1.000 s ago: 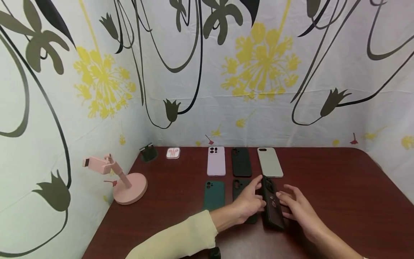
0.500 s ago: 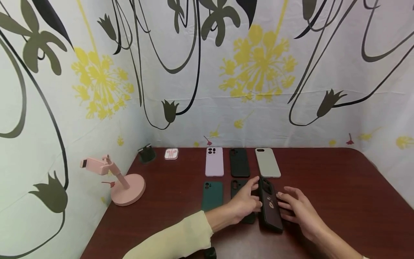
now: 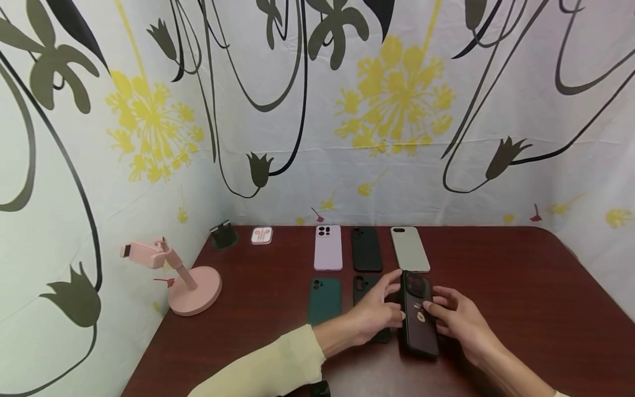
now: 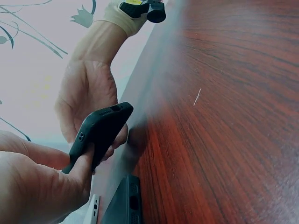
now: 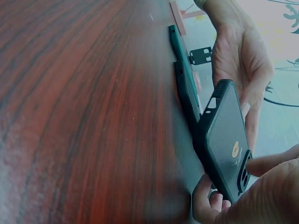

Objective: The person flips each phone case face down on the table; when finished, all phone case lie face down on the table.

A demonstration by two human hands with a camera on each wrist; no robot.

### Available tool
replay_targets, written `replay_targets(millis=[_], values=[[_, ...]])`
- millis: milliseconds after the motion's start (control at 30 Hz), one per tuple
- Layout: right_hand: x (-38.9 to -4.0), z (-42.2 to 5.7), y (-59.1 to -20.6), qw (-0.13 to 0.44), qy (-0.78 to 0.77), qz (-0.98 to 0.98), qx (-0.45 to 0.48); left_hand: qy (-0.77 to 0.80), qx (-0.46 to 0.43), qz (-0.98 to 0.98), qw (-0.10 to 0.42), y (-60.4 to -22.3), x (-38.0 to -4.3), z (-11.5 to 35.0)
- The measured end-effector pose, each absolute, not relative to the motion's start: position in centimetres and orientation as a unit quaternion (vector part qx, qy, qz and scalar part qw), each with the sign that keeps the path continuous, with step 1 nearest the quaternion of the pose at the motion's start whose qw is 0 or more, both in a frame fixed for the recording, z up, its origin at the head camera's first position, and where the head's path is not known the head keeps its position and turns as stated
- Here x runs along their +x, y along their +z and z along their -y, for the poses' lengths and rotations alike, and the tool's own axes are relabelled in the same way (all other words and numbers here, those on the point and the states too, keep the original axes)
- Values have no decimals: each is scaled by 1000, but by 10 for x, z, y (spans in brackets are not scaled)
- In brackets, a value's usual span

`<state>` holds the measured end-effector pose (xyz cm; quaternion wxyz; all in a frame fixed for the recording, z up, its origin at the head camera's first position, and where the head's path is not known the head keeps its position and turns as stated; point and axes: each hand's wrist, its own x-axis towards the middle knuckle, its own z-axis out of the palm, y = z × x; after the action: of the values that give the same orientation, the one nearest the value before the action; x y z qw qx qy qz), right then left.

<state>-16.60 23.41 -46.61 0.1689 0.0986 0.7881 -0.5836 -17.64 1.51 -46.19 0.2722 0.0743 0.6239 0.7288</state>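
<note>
A black phone case [image 3: 419, 339] with a camera cutout and a small light print on its back is held tilted over the table, between both hands. My left hand [image 3: 374, 317] pinches its left edge with thumb and finger, as the left wrist view shows. My right hand [image 3: 461, 320] grips the right edge, thumb on the back near the camera ring and fingers curled underneath. Beneath my left hand lies a dark green case [image 3: 364, 283], partly hidden. A teal case [image 3: 324, 300] lies left of it.
Behind, in a row, lie a lavender case [image 3: 328, 251], a black case [image 3: 367, 251] and a pale grey case [image 3: 410, 251]. At the left are a pink phone stand [image 3: 194, 295], an earphone box [image 3: 262, 235] and a dark clip-like object [image 3: 224, 236]. A patterned curtain hangs behind.
The black case has turned so its back faces up more. My right thumb has moved onto its back, while my left hand stays at the left edge.
</note>
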Motion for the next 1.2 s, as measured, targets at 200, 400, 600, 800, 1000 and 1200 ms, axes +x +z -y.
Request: replay_targets(millis=[200,400,600,800,1000,1200], values=[[-166,-238,-467,142,-584,-794,91,730,74,-624,271,-466,-180,-16],[-170,-248,-466,126,-536,-833,61,704,84,-655,261,-471,-187,-23],[-177,-257,-466,113,-475,-872,30,672,109,-684,263,-469,-195,-28],[-185,-263,-464,117,-438,-891,9,644,111,-710,262,-466,-203,-31],[-190,-265,-465,114,-410,-904,-29,582,113,-770,235,-466,-210,-38],[-198,-266,-465,110,-382,-916,-56,459,140,-855,194,-466,-212,-44]])
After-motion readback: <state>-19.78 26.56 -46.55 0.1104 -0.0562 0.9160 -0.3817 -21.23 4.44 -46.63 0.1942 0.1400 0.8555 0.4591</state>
